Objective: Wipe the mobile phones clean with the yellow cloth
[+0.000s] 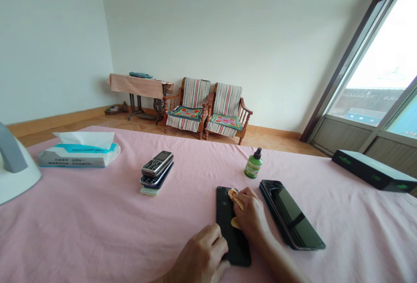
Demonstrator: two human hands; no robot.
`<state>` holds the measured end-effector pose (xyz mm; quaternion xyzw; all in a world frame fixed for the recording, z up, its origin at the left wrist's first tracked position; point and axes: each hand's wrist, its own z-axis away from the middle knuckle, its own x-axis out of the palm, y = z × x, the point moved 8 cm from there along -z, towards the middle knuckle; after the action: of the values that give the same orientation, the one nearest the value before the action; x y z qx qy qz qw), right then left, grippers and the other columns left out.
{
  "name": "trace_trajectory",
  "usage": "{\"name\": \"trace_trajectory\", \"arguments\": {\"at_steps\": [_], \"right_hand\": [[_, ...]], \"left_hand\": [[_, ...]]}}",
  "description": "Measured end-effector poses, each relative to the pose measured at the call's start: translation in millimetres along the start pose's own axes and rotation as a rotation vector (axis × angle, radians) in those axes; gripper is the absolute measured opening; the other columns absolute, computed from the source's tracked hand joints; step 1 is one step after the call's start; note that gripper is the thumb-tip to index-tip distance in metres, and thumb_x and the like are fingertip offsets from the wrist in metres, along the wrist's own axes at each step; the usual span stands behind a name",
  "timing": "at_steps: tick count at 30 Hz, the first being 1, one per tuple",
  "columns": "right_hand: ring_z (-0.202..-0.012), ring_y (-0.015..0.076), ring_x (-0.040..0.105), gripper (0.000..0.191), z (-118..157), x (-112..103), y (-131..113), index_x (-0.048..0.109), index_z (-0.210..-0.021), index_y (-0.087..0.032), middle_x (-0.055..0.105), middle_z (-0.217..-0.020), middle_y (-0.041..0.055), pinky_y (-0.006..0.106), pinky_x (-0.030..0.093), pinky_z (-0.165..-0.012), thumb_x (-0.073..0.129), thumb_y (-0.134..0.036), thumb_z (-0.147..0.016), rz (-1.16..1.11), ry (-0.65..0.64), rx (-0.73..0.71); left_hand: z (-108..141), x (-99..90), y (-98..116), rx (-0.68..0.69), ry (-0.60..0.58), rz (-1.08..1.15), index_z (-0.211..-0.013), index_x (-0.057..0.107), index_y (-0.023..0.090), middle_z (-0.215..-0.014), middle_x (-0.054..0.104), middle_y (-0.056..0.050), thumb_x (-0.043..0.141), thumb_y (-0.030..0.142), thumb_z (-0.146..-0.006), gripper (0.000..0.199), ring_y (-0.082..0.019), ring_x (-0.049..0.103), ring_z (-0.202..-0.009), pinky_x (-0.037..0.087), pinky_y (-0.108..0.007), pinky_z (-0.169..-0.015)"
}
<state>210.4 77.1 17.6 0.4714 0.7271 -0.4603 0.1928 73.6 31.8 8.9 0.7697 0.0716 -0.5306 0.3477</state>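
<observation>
A black smartphone (232, 244) lies on the pink cloth in front of me with its back facing up. My left hand (205, 250), fingers curled, grips its near left edge. A bunched yellow cloth (233, 193) is pinched in my right hand (251, 212) and pressed against the upper part of the phone's back. Just right of that hand rests a stack of dark smartphones (293, 218), the top one glossy. Beyond my hands stands a green spray bottle (253, 165) with a black top.
Left of centre is a stack of keypad phones (158, 163). Farther left are a tissue pack (80, 157) and a white-and-grey object (16, 172), cut off by the frame. A black box (371, 172) sits on the right. Two wooden chairs (224, 104) stand beyond the pink-covered surface (107, 226).
</observation>
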Motion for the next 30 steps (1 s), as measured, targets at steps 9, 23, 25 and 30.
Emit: {"name": "trace_trajectory", "arguments": {"at_steps": [9,23,25,30], "right_hand": [[-0.072,0.0151,0.055,0.027,-12,9,-6,0.068,-0.078,-0.018,0.058,-0.078,0.0031,0.024,0.041,-0.066,0.044,-0.005,-0.080,-0.020,-0.051,-0.047],[-0.078,0.0187,0.052,0.026,-3,10,-27,0.064,-0.069,-0.019,0.056,-0.078,0.0044,0.028,0.040,-0.070,0.048,0.000,-0.075,0.054,-0.085,-0.098],[-0.077,0.0165,0.053,0.028,-2,19,-36,0.065,-0.072,-0.019,0.056,-0.080,0.0035,0.026,0.040,-0.068,0.046,-0.001,-0.079,-0.054,-0.125,-0.149],[-0.076,0.0155,0.053,0.026,-5,17,-31,0.063,-0.067,-0.018,0.054,-0.078,0.0029,0.025,0.040,-0.067,0.047,0.000,-0.076,-0.049,-0.139,-0.116]], "left_hand": [[0,-11.8,-7,-0.085,0.043,0.084,-0.089,0.063,0.017,-0.097,0.057,-0.002,0.063,-0.003,-0.077,0.024,-0.019,0.055,-0.095,0.045,-0.026,-0.083],[3,-11.8,-8,-0.051,0.064,0.092,-0.089,0.064,0.019,-0.095,0.060,0.000,0.060,-0.005,-0.075,0.029,-0.017,0.058,-0.091,0.045,-0.023,-0.080],[3,-11.3,-9,-0.054,0.065,0.073,-0.086,0.065,0.019,-0.092,0.061,0.000,0.061,-0.005,-0.075,0.026,-0.017,0.059,-0.089,0.046,-0.022,-0.078],[3,-11.5,-9,-0.052,0.068,0.069,-0.086,0.066,0.019,-0.093,0.061,-0.001,0.063,-0.004,-0.076,0.025,-0.017,0.059,-0.089,0.046,-0.022,-0.079]]}}
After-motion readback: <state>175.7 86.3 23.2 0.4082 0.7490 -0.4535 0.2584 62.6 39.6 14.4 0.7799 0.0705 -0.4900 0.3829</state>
